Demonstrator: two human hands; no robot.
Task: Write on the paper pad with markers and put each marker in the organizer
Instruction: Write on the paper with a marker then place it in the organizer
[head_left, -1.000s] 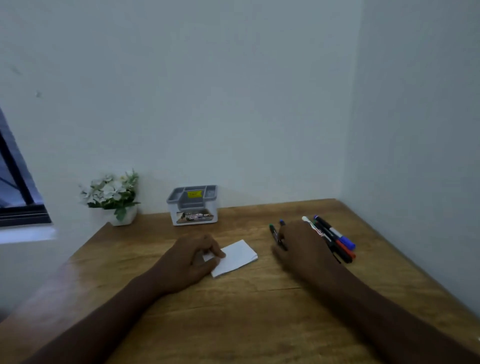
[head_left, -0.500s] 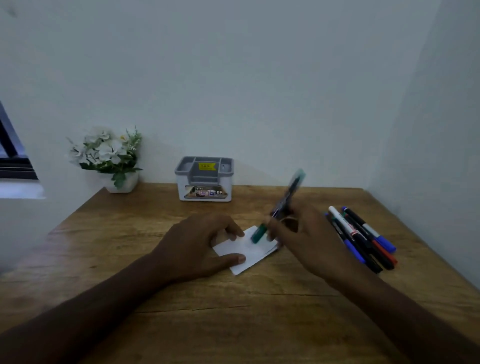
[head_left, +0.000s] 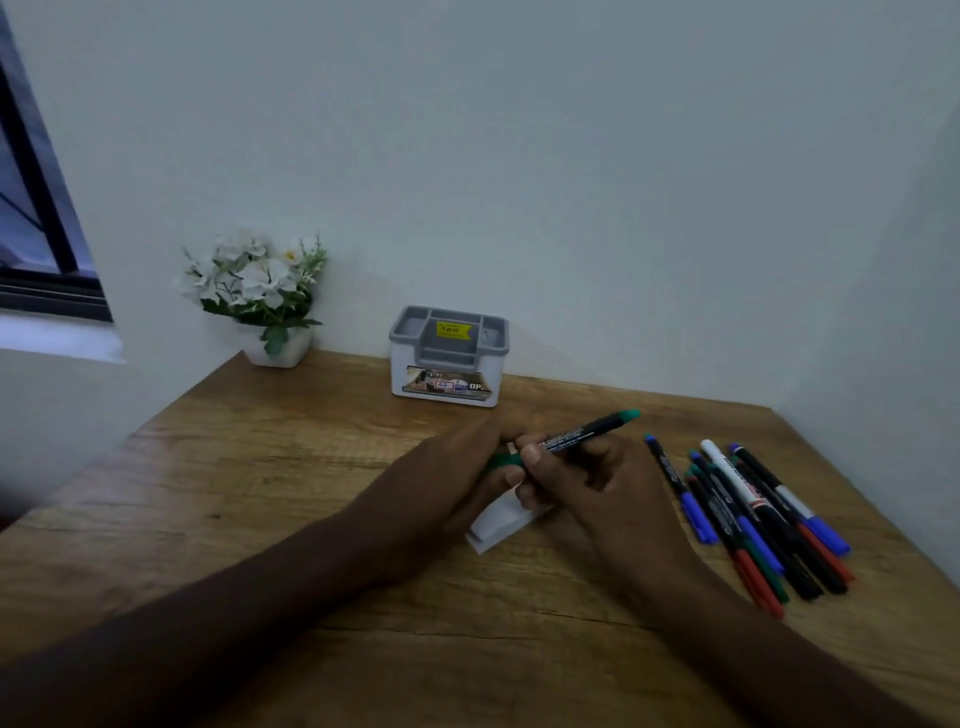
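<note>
Gripping slim green marker (head_left: 582, 433), both hands (head_left: 524, 478), grainy wooden table (head_left: 260, 467)

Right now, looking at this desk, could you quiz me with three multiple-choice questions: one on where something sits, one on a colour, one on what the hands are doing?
1. Where does the organizer stand?
A. at the back of the desk by the wall
B. on the paper pad
C. among the loose markers

2. What colour is the end cap of the held marker?
A. red
B. green
C. yellow

3. What are the hands doing?
A. both lie flat on the desk
B. both grip the marker
C. one lifts the flower pot

Answers:
1 A: it stands against the wall, right of the flower pot.
2 B: the raised tip is green.
3 B: the left hand grips the cap end and the right hand the barrel, above the paper pad.
</note>
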